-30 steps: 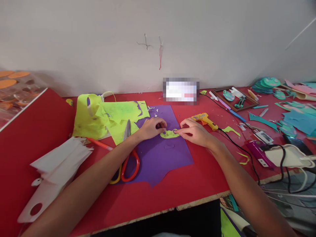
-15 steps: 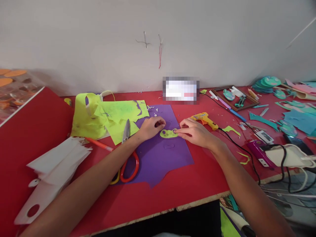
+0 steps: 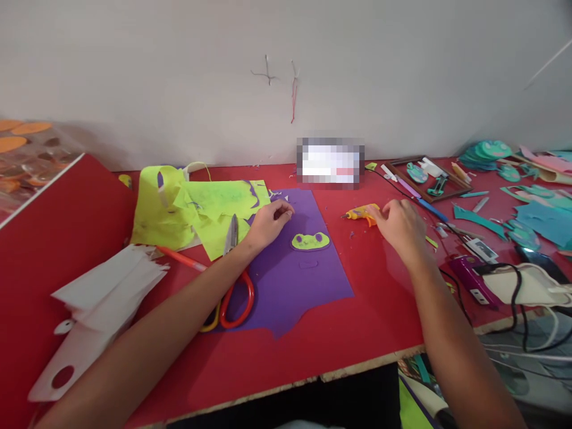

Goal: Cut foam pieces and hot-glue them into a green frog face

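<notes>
1. Purple sheet [image 3: 277, 286]: it lies flat on the red table [image 3: 357, 328].
2. The lime-green cut-out [image 3: 310, 242], with two round purple spots, sits on the sheet. A thin purple edge shows around it, and neither hand touches it. All the clock times below start from it.
3. The left hand [image 3: 270, 225] is at 10 o'clock, above the sheet. Its fingers are curled, with the tips close together. I cannot tell if they pinch something tiny.
4. The yellow glue gun [image 3: 361, 213] is at 2 o'clock, its nose pointing left.
5. The right hand [image 3: 401, 229] is at 3 o'clock. Its thumb touches the gun and the hand hides the handle, so I cannot tell how tightly the fingers close.
6. Big scissors [image 3: 230, 239] lie between 8 and 9 o'clock, partly behind the left arm.
7. Lime-green scraps [image 3: 214, 199] lie at 10 o'clock, beyond the left hand.
8. A pile of teal cut-outs [image 3: 485, 156] is far off at 2 o'clock.
</notes>
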Demonstrator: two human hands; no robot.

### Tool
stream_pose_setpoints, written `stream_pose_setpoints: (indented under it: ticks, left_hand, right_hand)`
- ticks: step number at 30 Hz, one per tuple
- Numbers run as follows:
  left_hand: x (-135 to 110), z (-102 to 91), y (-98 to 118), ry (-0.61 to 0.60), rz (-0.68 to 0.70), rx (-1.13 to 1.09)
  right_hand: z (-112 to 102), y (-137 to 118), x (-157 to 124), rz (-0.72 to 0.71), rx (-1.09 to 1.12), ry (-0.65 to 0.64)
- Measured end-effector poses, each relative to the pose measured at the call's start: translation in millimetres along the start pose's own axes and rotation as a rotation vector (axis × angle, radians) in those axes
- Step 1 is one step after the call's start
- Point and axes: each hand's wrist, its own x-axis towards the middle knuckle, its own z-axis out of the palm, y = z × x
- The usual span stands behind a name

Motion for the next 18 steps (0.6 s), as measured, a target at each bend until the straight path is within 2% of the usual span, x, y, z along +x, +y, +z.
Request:
stream_pose_setpoints:
  ticks: [3,5,12,15,18]
  left_hand:
    - [0.2,0.1,-0.7,0.016,-0.008,-0.013]
    - [0.5,0.1,-1.9,0.024,-0.008,-0.026]
    - [0.9,-0.3,-3.3,0.047,0.011,0.001]
    - [0.4,-0.7,-1.9,0.064,0.025,0.015]
    - [0.1,-0.9,-0.9,0.072,0.02,0.023]
  right_hand:
    - [-3.1,0.0,-1.7,0.078,-0.082,-0.189]
    - [-3.0,-3.7,-4.0,0.069,-0.091,-0.212]
    - [6.1,-9.3,-6.2,0.013,-0.067,-0.185]
    - [7.8,-18.2,-9.4,-0.016,0.027,-0.096]
    - [8.7,-37.0,-18.7,-0.121,0.169,0.0]
